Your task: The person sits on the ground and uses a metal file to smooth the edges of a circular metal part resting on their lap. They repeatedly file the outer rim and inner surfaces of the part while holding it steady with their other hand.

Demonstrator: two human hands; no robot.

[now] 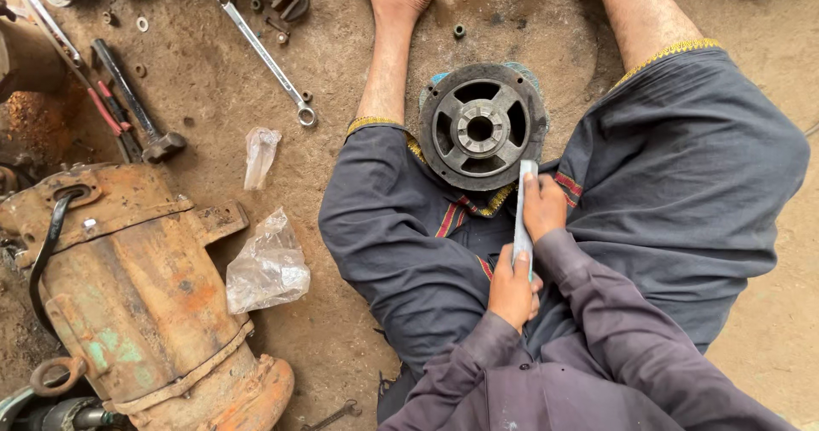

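We are sitting on the dirt floor (213, 73) with our legs spread, and the round, dark metal pulley hub (482, 127) is lying flat between our thighs, at twelve o'clock from our hands, resting on a bit of blue cloth (432, 81) and the hem of our grey garment (409, 243).

We are holding a thin, pale strip (522, 214), flat and narrow like a file or a fold of abrasive paper; we cannot tell which. Our right hand (543, 205) is curling its fingers around the upper half of the strip, and our left hand (513, 289) is closing on its lower end, thumb pressed on top. The strip's upper tip is just touching the hub's rim at about five o'clock on the wheel.

As we are judging it, the work on the rim is only beginning or is under way at one spot: the hub is looking uniformly dark and grimy, with no brightened stretch showing anywhere, so most of the rim appears to be left.

At nine o'clock from us a rusty orange housing (136, 286) is lying on its side, with a crumpled plastic bag (267, 267) beside it. Farther off, at ten to eleven o'clock, a hammer (136, 107) and a combination spanner (264, 56) are lying on the ground.
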